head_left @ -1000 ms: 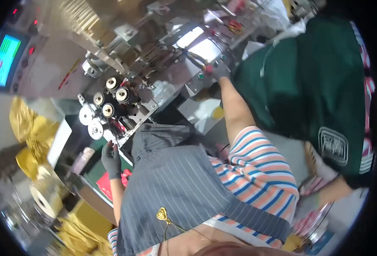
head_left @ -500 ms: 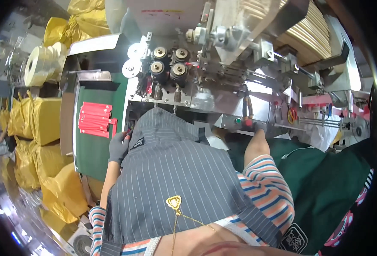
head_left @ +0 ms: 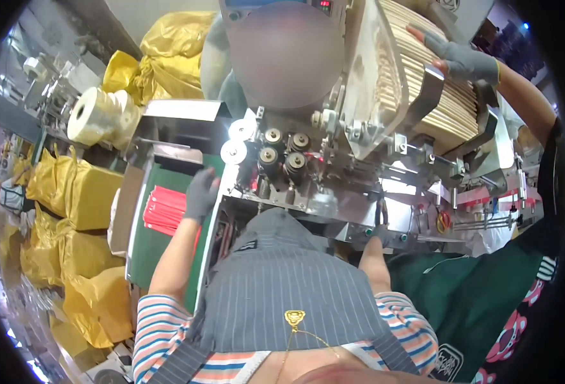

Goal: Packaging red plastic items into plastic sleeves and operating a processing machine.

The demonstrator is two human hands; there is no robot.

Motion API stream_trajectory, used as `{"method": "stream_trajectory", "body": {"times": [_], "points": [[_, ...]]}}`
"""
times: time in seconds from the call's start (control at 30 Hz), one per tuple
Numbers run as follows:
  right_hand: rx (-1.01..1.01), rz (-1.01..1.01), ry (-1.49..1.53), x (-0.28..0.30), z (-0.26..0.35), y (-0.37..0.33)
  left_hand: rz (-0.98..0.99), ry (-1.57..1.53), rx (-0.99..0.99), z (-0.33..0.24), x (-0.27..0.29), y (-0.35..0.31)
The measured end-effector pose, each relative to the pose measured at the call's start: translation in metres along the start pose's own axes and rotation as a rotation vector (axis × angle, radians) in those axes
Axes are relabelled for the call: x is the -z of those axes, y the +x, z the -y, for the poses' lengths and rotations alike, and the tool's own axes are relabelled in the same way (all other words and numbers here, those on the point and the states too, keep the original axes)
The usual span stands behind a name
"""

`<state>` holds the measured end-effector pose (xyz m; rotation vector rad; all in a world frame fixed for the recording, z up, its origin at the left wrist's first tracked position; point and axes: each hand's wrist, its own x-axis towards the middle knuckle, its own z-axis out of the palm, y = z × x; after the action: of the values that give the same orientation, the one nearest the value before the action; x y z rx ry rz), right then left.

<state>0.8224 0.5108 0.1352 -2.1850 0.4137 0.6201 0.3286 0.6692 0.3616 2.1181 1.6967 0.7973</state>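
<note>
left hand (head_left: 200,194): grey glove, fingers loosely curled on the red sticks (head_left: 165,209), not clamped
red sticks: thin bundle, long axis left-right
right hand (head_left: 378,235): mostly hidden under the metal machine (head_left: 334,160), grip unclear

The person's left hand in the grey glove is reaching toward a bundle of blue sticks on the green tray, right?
Not quite. The bundle of sticks is red, not blue. The head view shows the left hand in its grey glove reaching toward it, over the green tray.
</note>
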Motion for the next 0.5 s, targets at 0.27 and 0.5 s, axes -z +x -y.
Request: {"method": "stream_trajectory", "body": {"times": [0.27, 0.5], "points": [[1.041, 0.436, -0.319, 0.005, -0.024, -0.173, -0.529, 0.161, -0.415, -0.041, 0.031, 0.231], [0.599, 0.350, 0.040, 0.048, -0.070, -0.162, -0.571, -0.117, 0.021, -0.043, 0.063, 0.334]]}}
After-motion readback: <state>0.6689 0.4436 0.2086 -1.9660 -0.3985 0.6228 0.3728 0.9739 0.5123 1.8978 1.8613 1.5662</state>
